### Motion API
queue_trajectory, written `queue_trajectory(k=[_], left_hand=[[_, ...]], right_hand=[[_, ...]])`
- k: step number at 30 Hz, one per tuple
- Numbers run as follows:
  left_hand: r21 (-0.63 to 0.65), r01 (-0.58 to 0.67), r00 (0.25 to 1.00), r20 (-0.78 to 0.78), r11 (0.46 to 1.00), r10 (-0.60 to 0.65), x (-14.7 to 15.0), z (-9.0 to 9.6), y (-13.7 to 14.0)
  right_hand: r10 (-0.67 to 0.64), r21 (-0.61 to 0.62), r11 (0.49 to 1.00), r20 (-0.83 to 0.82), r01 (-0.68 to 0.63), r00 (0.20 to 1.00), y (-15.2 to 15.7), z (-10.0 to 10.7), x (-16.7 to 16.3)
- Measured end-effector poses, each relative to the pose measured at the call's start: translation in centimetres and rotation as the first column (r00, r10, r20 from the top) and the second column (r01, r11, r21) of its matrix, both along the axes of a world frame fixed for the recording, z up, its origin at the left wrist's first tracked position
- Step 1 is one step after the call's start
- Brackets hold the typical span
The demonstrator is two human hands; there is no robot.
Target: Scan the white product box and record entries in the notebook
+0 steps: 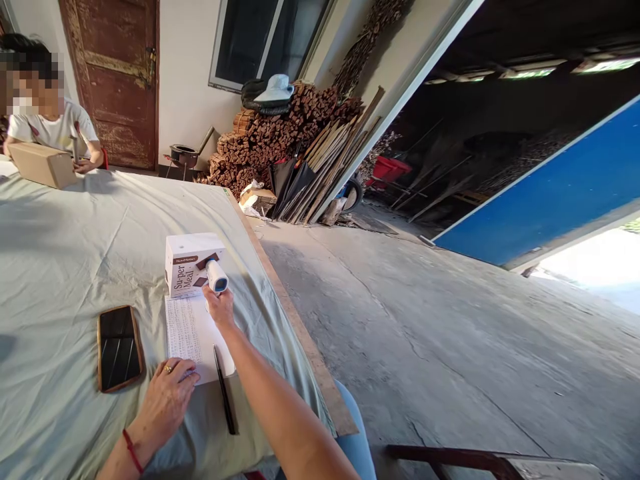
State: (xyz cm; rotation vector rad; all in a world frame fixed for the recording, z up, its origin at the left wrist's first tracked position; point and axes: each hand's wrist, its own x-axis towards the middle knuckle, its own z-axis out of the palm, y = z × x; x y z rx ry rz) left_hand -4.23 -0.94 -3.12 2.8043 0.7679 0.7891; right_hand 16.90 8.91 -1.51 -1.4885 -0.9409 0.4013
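Observation:
My right hand [220, 307] is wrapped around the grip of a white infrared thermometer gun [218, 276] with a small dark screen at its back. The gun is in front of a white box [181, 268] printed "Su-per Meal", pointing towards it; I cannot tell if they touch. A sheet of paper with handwriting [183, 333] lies in front of the box. My left hand [170, 393], wearing a ring and a red wrist cord, rests its fingers on the sheet's lower left edge and holds nothing. Between my arms lies a black pen [224, 390], partly on the paper.
A phone in a brown case [120, 348] lies left of the paper on the cloth-covered table [90, 267]. At the far left a person [55, 127] sits behind a cardboard box [44, 165]. The table's wooden edge [290, 320] runs along my right. Stacked firewood [280, 127] stands beyond.

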Motion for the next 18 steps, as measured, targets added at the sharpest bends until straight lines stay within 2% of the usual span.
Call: queue_trajectory(k=[7,18], left_hand=[[-0.033,0.001,0.999,-0.038,0.999,-0.002,-0.1,0.0,-0.1],[-0.014,-0.001,0.999,-0.032,1.000,0.001,0.0,0.0,-0.1]], right_hand=[[-0.018,0.012,1.000,-0.046,0.019,0.999,0.9,-0.2,0.0],[-0.021,-0.009,1.000,-0.021,0.021,1.000,1.2,-0.1,0.5]])
